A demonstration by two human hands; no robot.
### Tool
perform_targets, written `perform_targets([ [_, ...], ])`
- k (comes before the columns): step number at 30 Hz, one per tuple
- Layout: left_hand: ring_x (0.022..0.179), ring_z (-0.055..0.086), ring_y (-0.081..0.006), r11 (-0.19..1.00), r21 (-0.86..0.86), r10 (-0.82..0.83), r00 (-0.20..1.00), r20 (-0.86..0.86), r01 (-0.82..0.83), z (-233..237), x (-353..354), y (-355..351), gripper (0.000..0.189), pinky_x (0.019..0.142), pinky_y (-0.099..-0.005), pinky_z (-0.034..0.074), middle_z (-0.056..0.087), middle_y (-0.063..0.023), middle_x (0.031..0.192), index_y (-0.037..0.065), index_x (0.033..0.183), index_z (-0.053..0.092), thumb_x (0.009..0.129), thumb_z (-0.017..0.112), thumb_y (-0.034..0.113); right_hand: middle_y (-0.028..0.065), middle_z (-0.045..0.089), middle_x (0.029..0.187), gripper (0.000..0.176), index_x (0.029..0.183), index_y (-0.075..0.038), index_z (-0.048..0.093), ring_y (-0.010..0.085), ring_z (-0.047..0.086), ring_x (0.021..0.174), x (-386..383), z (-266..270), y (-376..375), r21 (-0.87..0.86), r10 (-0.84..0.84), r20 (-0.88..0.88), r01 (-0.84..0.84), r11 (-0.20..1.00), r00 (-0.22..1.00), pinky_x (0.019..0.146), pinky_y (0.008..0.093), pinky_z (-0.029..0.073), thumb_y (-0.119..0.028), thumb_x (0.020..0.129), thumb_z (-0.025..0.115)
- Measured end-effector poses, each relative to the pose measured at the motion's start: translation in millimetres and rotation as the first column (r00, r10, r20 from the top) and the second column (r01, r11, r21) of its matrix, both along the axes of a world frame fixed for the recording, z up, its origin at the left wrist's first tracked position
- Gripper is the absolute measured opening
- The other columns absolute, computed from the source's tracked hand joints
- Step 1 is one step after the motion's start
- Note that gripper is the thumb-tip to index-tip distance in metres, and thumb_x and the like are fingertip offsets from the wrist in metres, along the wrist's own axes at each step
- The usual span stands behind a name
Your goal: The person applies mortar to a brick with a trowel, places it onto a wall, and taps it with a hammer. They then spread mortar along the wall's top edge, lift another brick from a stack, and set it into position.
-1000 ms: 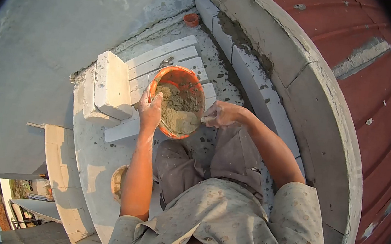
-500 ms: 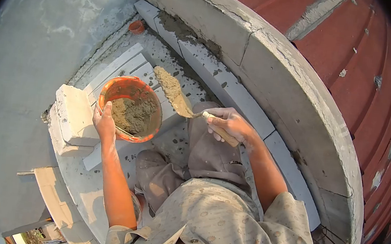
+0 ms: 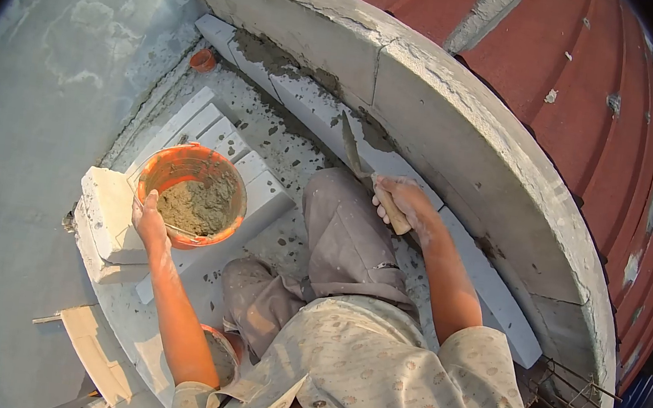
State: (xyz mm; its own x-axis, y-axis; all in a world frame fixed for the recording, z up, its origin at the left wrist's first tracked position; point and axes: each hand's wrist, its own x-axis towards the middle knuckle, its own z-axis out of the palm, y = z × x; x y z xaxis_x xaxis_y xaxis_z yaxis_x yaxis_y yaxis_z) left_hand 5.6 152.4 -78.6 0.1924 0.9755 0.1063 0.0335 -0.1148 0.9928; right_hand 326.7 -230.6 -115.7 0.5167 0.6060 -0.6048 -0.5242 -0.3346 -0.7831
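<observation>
An orange bucket (image 3: pixel 234 208) with grey mortar (image 3: pixel 202 202) inside is held at its near rim by my left hand (image 3: pixel 150 224). My right hand (image 3: pixel 407 201) is closed around the wooden handle of a trowel (image 3: pixel 355 149). The trowel's blade is turned edge-on and points up and left, over the row of white blocks (image 3: pixel 316 114) along the curved wall. Wet mortar (image 3: pixel 267 54) lies on top of that row and against the wall further left.
The curved grey wall (image 3: pixel 448 129) rises on the right, with a red metal roof (image 3: pixel 587 105) beyond. White blocks (image 3: pixel 112 212) are stacked left of the bucket. A small orange cup (image 3: pixel 203 60) sits further off. Rebar (image 3: pixel 578 398) sticks out at lower right.
The trowel has turned and moved right toward the wall; the mortar seen on its blade before no longer shows. The bucket sits slightly lower and further left in view.
</observation>
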Motion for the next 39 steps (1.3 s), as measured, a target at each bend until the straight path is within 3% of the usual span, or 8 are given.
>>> perform_targets([
  [12, 0.118, 0.058, -0.0234, 0.983, -0.178, -0.023, 0.985, 0.17, 0.054, -1.0, -47.5, -18.4, 0.053, 0.102, -0.0376, 0.047, 0.057, -0.0129, 0.133, -0.001, 0.142, 0.046, 0.091, 0.059, 0.007, 0.0116, 0.062, 0.073, 0.031, 0.114, 0.001, 0.059, 0.0153, 0.053, 0.046, -40.6, 39.3, -155.2, -0.024, -0.211, -0.104, 0.209, 0.978, 0.972, 0.039, 0.0288, 0.043, -0.027, 0.101, 0.055],
  [16, 0.118, 0.057, -0.0203, 0.997, -0.075, 0.024, 0.997, 0.075, -0.018, -6.6, -42.1, -13.1, 0.052, 0.101, -0.0345, 0.044, 0.057, -0.0113, 0.132, -0.002, 0.141, 0.047, 0.091, 0.059, 0.005, 0.0103, 0.062, 0.074, 0.038, 0.122, 0.001, 0.062, 0.0143, 0.057, 0.052, -54.1, 78.3, -68.8, 0.035, 0.106, 0.238, -0.117, 0.992, 0.965, 0.046, 0.0287, 0.047, -0.027, 0.096, 0.058],
  [18, 0.116, 0.057, -0.0191, 0.999, 0.028, -0.03, 0.998, 0.062, 0.028, 4.4, -26.2, -27.4, 0.048, 0.101, -0.034, 0.044, 0.058, -0.0105, 0.131, -0.003, 0.137, 0.051, 0.091, 0.059, 0.006, 0.0118, 0.064, 0.075, 0.036, 0.119, 0.0, 0.065, 0.0176, 0.061, 0.058, -55.9, 94.3, -9.1, -0.127, 0.376, 0.599, -0.38, 0.916, 0.707, 0.054, 0.031, 0.052, -0.024, 0.093, 0.06],
  [20, 0.112, 0.058, -0.0194, 0.995, 0.044, -0.09, 0.996, 0.01, 0.089, 13.3, -16.8, -41.8, 0.043, 0.1, -0.0358, 0.044, 0.061, -0.0106, 0.126, -0.001, 0.133, 0.055, 0.091, 0.059, 0.008, 0.0171, 0.068, 0.081, 0.036, 0.118, -0.001, 0.066, 0.0252, 0.068, 0.073, -60.4, 85.3, 51.6, -0.307, 0.404, 0.907, -0.469, 0.828, 0.121, 0.068, 0.0356, 0.054, -0.02, 0.088, 0.062],
  [26, 0.103, 0.062, -0.0257, 0.941, 0.275, -0.103, 0.942, -0.319, 0.196, 4.5, 1.3, -60.6, 0.035, 0.095, -0.0377, 0.045, 0.065, -0.0137, 0.114, 0.001, 0.122, 0.064, 0.088, 0.061, 0.01, 0.0117, 0.07, 0.077, 0.014, 0.088, -0.005, 0.071, 0.032, 0.069, 0.072, -102.4, 53.4, 209.9, -0.72, 0.554, 0.692, -0.387, 0.576, -0.463, 0.061, 0.0418, 0.053, -0.015, 0.083, 0.062],
  [29, 0.108, 0.061, -0.0276, 0.956, 0.254, -0.061, 0.946, -0.318, 0.147, 7.6, 7.3, -58.0, 0.038, 0.097, -0.0386, 0.045, 0.066, -0.0147, 0.112, 0.0, 0.123, 0.064, 0.086, 0.063, 0.011, 0.0109, 0.068, 0.071, 0.015, 0.088, -0.003, 0.073, 0.0258, 0.065, 0.06, -107.3, 32.1, 235.2, -0.694, 0.756, 0.541, -0.703, 0.155, -0.367, 0.056, 0.0411, 0.051, -0.015, 0.082, 0.064],
  [32, 0.104, 0.064, -0.0223, 0.958, 0.23, -0.113, 0.961, -0.254, 0.174, 3.2, 5.4, -40.5, 0.038, 0.095, -0.0359, 0.047, 0.068, -0.0122, 0.113, -0.001, 0.125, 0.064, 0.089, 0.063, 0.012, 0.0102, 0.068, 0.074, 0.022, 0.099, -0.002, 0.074, 0.0204, 0.063, 0.063, -105.8, 32.9, 197.3, -0.264, 0.822, 0.515, -0.868, 0.421, 0.242, 0.06, 0.0378, 0.051, -0.016, 0.082, 0.069],
  [39, 0.109, 0.061, -0.0186, 0.992, 0.017, -0.126, 0.989, -0.073, 0.127, 6.0, 11.0, -26.0, 0.039, 0.099, -0.0337, 0.045, 0.064, -0.0122, 0.121, -0.005, 0.129, 0.058, 0.094, 0.062, 0.012, 0.0165, 0.074, 0.096, 0.037, 0.119, -0.005, 0.07, 0.0297, 0.071, 0.087, -109.1, 25.6, 119.2, -0.073, 0.5, 0.687, -0.635, 0.769, 0.527, 0.084, 0.0392, 0.053, -0.021, 0.086, 0.071],
])
